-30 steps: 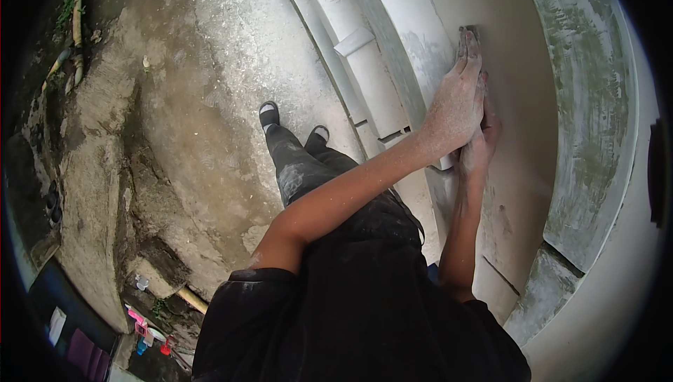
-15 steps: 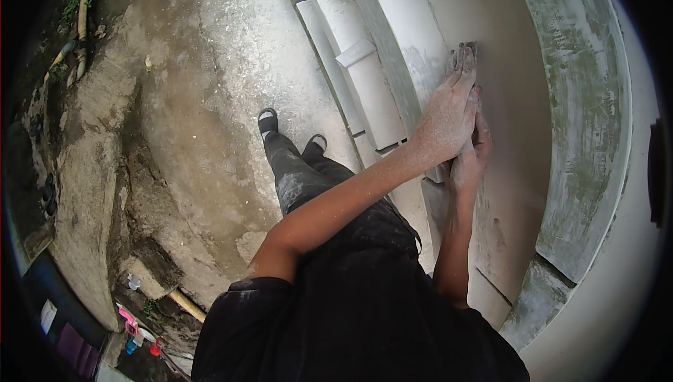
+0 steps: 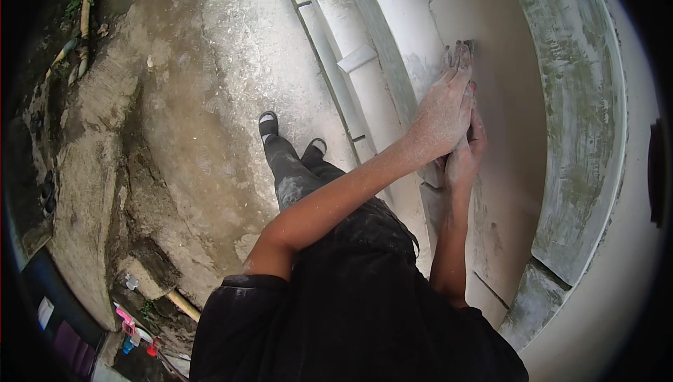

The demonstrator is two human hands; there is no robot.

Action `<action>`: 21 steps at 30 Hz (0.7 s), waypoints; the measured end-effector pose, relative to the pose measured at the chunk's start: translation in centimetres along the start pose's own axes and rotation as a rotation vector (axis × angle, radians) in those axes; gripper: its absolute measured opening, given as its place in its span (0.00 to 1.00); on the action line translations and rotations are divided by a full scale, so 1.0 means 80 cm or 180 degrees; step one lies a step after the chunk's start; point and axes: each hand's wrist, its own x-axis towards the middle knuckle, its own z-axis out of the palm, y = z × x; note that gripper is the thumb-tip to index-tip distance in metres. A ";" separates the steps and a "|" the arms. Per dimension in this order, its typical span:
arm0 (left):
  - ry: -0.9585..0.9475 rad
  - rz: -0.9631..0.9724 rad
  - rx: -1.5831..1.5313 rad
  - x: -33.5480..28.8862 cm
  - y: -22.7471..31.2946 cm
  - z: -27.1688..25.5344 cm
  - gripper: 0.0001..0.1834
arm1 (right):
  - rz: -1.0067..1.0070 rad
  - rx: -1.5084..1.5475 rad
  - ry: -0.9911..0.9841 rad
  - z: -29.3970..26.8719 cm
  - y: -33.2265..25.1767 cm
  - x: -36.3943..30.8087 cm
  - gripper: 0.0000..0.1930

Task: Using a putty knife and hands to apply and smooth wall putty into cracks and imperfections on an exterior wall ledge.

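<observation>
Grey tool (image 3: pixel 470 46) under fingers (image 3: pixel 463 57) (mostly)

The left arm (image 3: pixel 343 196) bends at the elbow (image 3: pixel 275 233) and its forearm crosses toward two o'clock. At the wrist (image 3: pixel 418 148) it turns, so the left hand (image 3: pixel 442 115), pale with dust, points to one o'clock with its fingers (image 3: pixel 459 65) extended. The right arm (image 3: pixel 451 242) runs toward twelve, the right hand (image 3: pixel 468 156) partly behind the left (its grip is hidden).
</observation>
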 end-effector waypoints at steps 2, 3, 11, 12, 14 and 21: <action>0.0547 0.0584 0.0326 0.008 0.006 -0.001 0.18 | -0.0108 0.0072 -0.0008 0.002 -0.002 0.009 0.23; 0.0085 0.0055 -0.0058 0.020 0.001 -0.005 0.16 | -0.0199 0.0141 -0.0021 0.002 -0.002 0.014 0.23; -0.0058 -0.0028 -0.0018 0.021 0.000 -0.015 0.13 | -0.0300 0.0382 -0.0074 0.012 -0.007 0.016 0.26; -0.0357 -0.0456 -0.0455 0.031 0.002 -0.019 0.11 | -0.0302 0.0382 -0.0072 0.011 -0.002 0.027 0.26; -0.0544 -0.0722 -0.0594 0.050 0.002 -0.033 0.13 | 0.0200 0.0353 -0.0249 0.021 -0.007 0.050 0.27; -0.0546 -0.0625 -0.0352 0.055 -0.003 -0.034 0.17 | -0.0276 0.0239 -0.0118 0.030 -0.006 0.049 0.27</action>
